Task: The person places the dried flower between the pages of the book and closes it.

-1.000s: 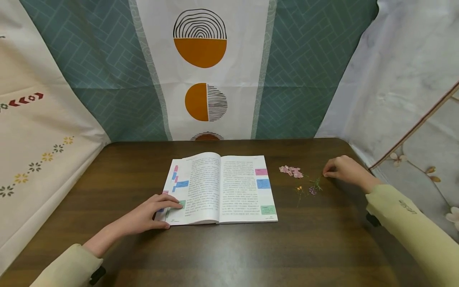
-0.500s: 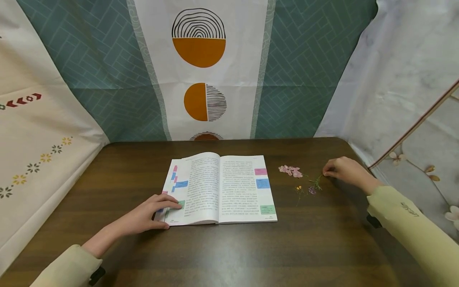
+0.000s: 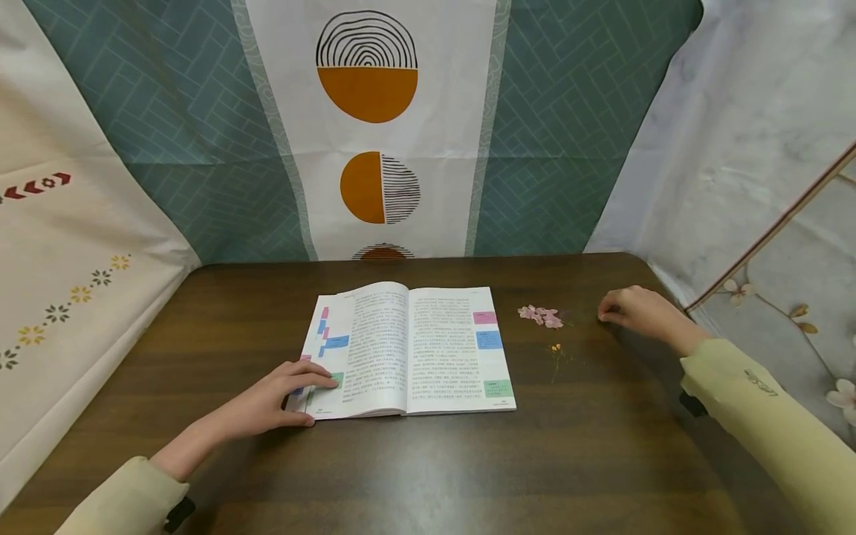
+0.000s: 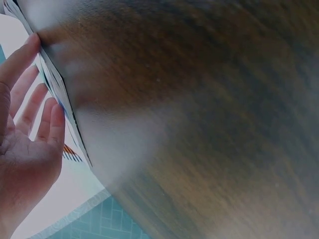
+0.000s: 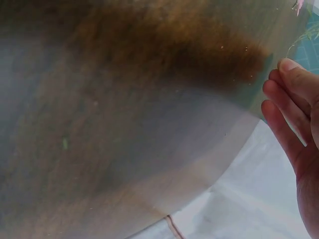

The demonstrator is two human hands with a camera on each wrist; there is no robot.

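Well, squeezing harder could snap the stem (image 5: 310,35) between pinched right fingers (image 5: 281,94). Loosely spread left fingers (image 4: 57,124) rest on the book (image 3: 451,357).

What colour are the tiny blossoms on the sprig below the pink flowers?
The blossoms are yellow-orange, best seen in the head view.

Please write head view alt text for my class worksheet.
An open book lies on a dark table, a person's left hand on its left page; right of the book are pink flowers, yellow flowers and the right hand.
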